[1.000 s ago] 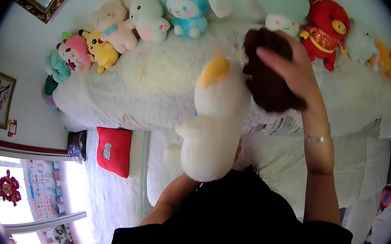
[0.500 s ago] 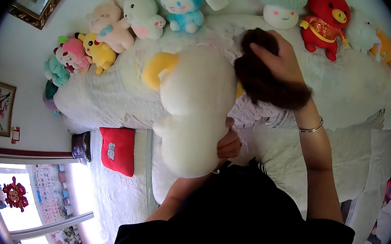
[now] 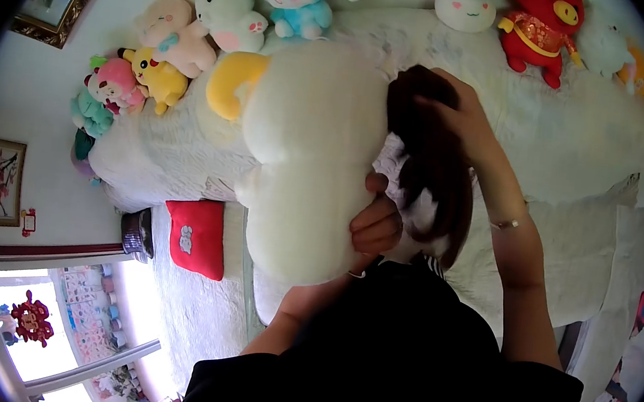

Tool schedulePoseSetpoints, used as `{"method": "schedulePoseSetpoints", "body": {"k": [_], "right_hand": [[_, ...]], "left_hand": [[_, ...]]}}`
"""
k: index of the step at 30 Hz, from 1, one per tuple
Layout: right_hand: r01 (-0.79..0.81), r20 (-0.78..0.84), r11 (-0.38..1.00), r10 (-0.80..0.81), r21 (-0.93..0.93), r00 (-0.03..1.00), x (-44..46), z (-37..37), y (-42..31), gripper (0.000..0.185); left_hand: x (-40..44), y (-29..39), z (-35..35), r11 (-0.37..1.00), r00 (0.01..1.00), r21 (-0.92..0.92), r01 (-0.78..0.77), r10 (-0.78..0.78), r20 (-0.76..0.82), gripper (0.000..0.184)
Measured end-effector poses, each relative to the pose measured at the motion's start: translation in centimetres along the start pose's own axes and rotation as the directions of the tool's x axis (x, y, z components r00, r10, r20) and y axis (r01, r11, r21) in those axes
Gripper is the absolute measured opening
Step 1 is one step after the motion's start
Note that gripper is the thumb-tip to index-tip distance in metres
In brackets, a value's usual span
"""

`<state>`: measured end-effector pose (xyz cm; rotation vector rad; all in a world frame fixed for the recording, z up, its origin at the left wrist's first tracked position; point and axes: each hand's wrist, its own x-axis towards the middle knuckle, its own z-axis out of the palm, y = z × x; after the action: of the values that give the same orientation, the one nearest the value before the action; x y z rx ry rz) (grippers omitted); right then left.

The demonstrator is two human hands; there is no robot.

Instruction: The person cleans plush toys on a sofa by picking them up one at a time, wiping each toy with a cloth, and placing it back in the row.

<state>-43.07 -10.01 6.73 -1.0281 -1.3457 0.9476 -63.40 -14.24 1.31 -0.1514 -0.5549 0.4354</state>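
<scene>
A large white plush toy (image 3: 305, 176) with a yellow, curved part (image 3: 233, 86) at its upper left is upright in front of me, its plain side facing the camera. My left hand (image 3: 377, 218) grips its lower right edge, the fingers curled against it. My right hand (image 3: 453, 113) is closed on a dark brown, hair-like bundle (image 3: 433, 154), whose strands hang down beside the plush toy's right side. The bundle's top lies against or very near the toy's upper right edge; whether they touch I cannot tell.
Several plush toys, among them a blue one (image 3: 292, 2), a yellow one (image 3: 156, 80) and a red pig (image 3: 542, 32), line the back of a cloth-covered sofa (image 3: 580, 134). A red cushion (image 3: 196, 239) lies at the left, near a dark basket (image 3: 136, 234).
The white plush toy has turned and shifted left, its yellow part now farther left. The brown bundle has opened out and hangs lower, with my right hand still on it.
</scene>
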Motion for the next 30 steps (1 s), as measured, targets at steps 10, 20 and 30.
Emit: {"method": "schedulePoseSetpoints", "body": {"k": [10, 20, 30], "right_hand": [[0.038, 0.002, 0.999, -0.038, 0.039, 0.999, -3.5, 2.1, -1.3, 0.032], [-0.102, 0.051, 0.977, 0.113, -0.185, 0.992, -2.9, 1.8, -0.8, 0.033], [0.135, 0.131, 0.968, -0.108, -0.211, 0.985, -6.1, 3.2, -1.0, 0.041]], "left_hand": [[1.7, 1.1, -1.2, 0.991, 0.998, -0.134, 0.001, 0.007, 0.055, 0.029], [1.5, 4.3, -3.0, 0.957, 0.987, -0.245, -0.157, 0.146, -0.064, 0.032], [2.4, 6.1, -3.2, 0.958, 0.978, -0.199, -0.204, 0.206, -0.011, 0.031]]}}
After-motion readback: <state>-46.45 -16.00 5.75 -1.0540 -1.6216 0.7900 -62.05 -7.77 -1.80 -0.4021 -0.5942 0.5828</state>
